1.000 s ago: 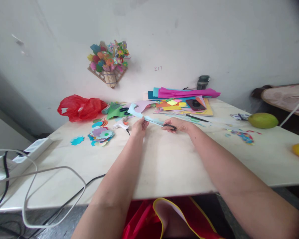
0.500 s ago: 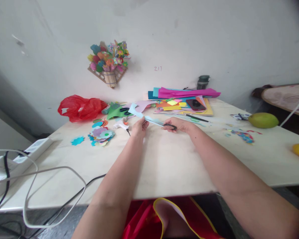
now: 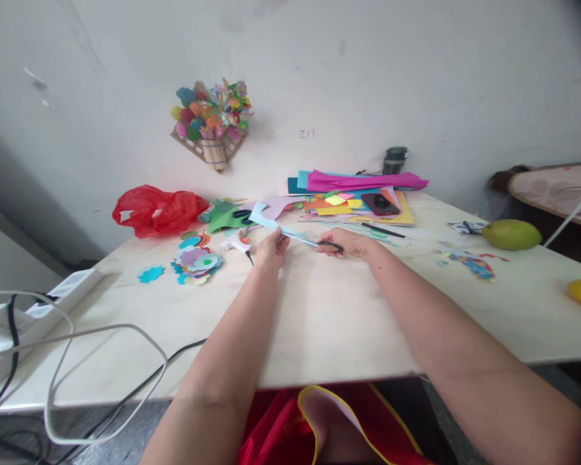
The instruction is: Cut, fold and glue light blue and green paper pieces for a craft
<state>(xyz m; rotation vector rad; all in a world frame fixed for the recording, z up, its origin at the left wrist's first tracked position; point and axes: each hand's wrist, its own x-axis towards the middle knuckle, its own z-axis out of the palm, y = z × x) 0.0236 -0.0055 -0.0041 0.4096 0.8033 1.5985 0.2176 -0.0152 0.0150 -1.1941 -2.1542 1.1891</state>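
My left hand (image 3: 273,246) pinches a light blue sheet of paper (image 3: 263,215) near the middle of the table. Black-handled scissors (image 3: 331,245) are gripped in my right hand (image 3: 343,241), their blades pointing left along the paper's edge toward my left fingers. Whether the blades are apart is too small to tell. Left of my left hand are a white glue gun (image 3: 235,243) and a pile of paper flowers (image 3: 196,262). Behind the paper lie green paper (image 3: 221,216) and a second pair of scissors (image 3: 243,215).
A red plastic bag (image 3: 159,210) sits at the back left. Coloured paper (image 3: 363,181), a phone (image 3: 380,203) and a pen (image 3: 385,230) lie at the back right. A green mango (image 3: 512,234) and paper scraps (image 3: 474,263) are on the right, a power strip (image 3: 62,298) and cables on the left.
The scissors' blades and the strip of paper between my hands have shifted slightly. Both hands stay in nearly the same place.
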